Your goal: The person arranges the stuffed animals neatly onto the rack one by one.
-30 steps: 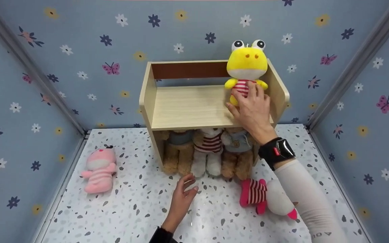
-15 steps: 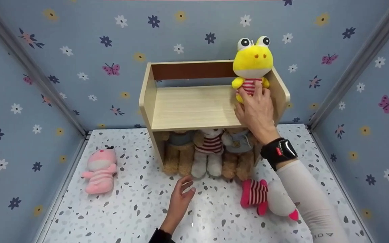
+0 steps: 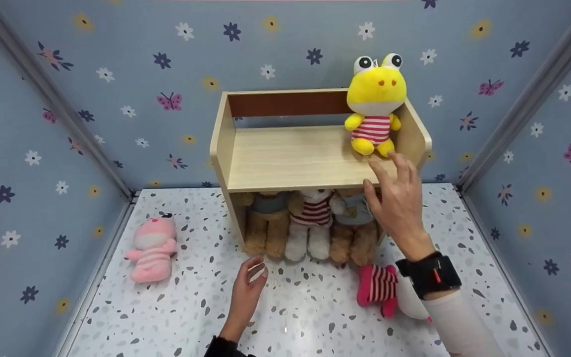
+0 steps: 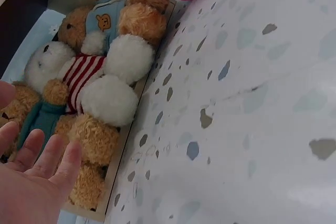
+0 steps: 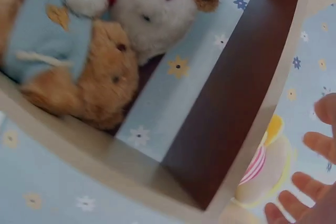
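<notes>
A yellow plush frog (image 3: 377, 96) in a red-and-white striped shirt sits upright at the right end of the upper shelf (image 3: 285, 156), facing forward. My right hand (image 3: 398, 198) is just in front of its feet, fingers spread and holding nothing; the right wrist view shows those fingers (image 5: 307, 182) past the shelf's edge. Low at the front, my left hand (image 3: 246, 292) hovers with relaxed fingers, near the legs of a brown teddy bear (image 3: 267, 223). Beside that bear in the lower compartment sit a white bear (image 3: 310, 213) in stripes and another brown bear (image 3: 355, 215) in pale blue.
A pink plush toy (image 3: 151, 250) lies on the speckled floor (image 3: 196, 277) at the left. On the right, a plush toy with a striped body (image 3: 380, 285) lies partly under my right forearm. Flowered walls (image 3: 285, 44) stand behind and at both sides.
The frog has shifted right toward the shelf's side panel. My right hand has let go of it and drawn back toward the front. My left hand has drifted slightly left.
</notes>
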Demonstrator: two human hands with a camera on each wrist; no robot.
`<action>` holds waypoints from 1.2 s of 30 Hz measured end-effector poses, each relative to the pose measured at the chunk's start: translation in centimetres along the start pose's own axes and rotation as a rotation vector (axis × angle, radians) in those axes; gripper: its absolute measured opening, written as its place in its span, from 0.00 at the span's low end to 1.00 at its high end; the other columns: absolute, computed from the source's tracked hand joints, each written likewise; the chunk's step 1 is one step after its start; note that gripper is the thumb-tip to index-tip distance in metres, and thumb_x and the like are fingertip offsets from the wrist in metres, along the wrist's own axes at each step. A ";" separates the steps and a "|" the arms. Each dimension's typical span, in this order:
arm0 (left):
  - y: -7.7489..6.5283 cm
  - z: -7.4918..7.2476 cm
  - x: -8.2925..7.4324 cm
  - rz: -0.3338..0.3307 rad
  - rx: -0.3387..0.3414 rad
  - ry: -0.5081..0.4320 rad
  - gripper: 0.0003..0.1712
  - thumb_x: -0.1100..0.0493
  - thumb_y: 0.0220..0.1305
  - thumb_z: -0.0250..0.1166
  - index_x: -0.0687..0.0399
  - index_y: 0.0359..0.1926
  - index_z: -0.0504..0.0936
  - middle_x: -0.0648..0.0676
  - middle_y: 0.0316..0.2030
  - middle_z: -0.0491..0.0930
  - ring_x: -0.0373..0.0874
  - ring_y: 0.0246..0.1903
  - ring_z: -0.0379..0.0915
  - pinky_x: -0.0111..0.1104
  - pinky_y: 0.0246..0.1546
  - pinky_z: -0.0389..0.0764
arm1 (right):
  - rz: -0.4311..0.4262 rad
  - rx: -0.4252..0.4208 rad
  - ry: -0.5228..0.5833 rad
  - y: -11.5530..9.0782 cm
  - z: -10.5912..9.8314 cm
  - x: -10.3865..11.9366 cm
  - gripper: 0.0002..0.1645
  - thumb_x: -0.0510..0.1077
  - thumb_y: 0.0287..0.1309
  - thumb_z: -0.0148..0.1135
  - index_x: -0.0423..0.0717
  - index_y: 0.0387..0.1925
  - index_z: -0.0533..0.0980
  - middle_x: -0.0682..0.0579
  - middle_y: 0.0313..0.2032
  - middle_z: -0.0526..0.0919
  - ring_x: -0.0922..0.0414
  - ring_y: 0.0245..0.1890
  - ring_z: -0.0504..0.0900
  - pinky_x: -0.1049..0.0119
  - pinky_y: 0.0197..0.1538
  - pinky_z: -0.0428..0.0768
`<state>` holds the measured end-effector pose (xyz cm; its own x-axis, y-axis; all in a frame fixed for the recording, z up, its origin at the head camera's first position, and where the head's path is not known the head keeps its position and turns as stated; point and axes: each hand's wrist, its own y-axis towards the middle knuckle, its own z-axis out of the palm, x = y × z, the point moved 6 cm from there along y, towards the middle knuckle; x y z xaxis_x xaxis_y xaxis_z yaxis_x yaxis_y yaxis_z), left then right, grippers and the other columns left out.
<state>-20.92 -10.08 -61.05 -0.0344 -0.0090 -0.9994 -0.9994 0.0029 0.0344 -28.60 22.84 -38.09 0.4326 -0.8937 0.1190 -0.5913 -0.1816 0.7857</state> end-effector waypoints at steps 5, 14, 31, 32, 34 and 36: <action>0.2 -2.7 -0.1 0.010 -0.060 0.031 0.27 0.65 0.77 0.59 0.69 0.71 0.65 0.68 0.68 0.69 0.62 0.69 0.67 0.36 0.62 0.76 | 0.025 -0.087 0.088 -5.1 -1.3 -1.1 0.23 0.45 0.70 0.62 0.41 0.62 0.78 0.32 0.66 0.69 0.34 0.66 0.69 0.37 0.67 0.66; 0.8 -7.9 -1.1 0.041 -0.162 0.093 0.26 0.66 0.76 0.59 0.67 0.71 0.67 0.64 0.68 0.70 0.59 0.68 0.68 0.26 0.58 0.75 | 0.063 -0.143 0.085 -11.6 -2.2 -3.5 0.20 0.38 0.64 0.62 0.37 0.57 0.81 0.32 0.60 0.76 0.35 0.59 0.75 0.40 0.59 0.72; 3.7 -18.8 -6.2 0.202 -0.613 0.477 0.16 0.68 0.71 0.57 0.65 0.56 0.82 0.62 0.60 0.76 0.53 0.63 0.69 0.44 0.61 0.69 | 0.246 -0.021 0.063 -16.9 -1.7 -6.4 0.19 0.32 0.61 0.65 0.37 0.55 0.82 0.35 0.62 0.77 0.38 0.60 0.76 0.43 0.54 0.76; 3.7 -19.3 -6.1 0.187 -0.637 0.499 0.16 0.67 0.71 0.56 0.66 0.55 0.83 0.63 0.61 0.75 0.57 0.64 0.68 0.48 0.61 0.67 | 0.246 -0.016 0.061 -17.1 -1.7 -6.4 0.19 0.32 0.62 0.65 0.36 0.55 0.82 0.35 0.61 0.77 0.38 0.60 0.76 0.43 0.54 0.76; 3.6 -20.4 -5.5 0.137 -0.676 0.545 0.16 0.66 0.72 0.56 0.68 0.55 0.81 0.67 0.64 0.71 0.63 0.67 0.63 0.55 0.68 0.60 | 0.244 -0.012 0.065 -17.3 -1.6 -6.3 0.20 0.32 0.61 0.65 0.37 0.55 0.82 0.35 0.61 0.77 0.38 0.59 0.76 0.44 0.54 0.76; 3.5 -21.4 -4.4 0.032 -0.694 0.592 0.20 0.62 0.73 0.56 0.71 0.59 0.76 0.71 0.66 0.65 0.68 0.69 0.58 0.62 0.71 0.51 | 0.249 -0.010 0.073 -17.6 -1.6 -6.3 0.20 0.32 0.60 0.66 0.37 0.55 0.82 0.35 0.61 0.77 0.38 0.59 0.76 0.44 0.54 0.76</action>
<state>-24.28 -31.46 -56.37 0.1333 -0.5318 -0.8363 -0.7685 -0.5883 0.2516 -19.80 32.37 -51.69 0.3231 -0.8782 0.3528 -0.6790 0.0446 0.7328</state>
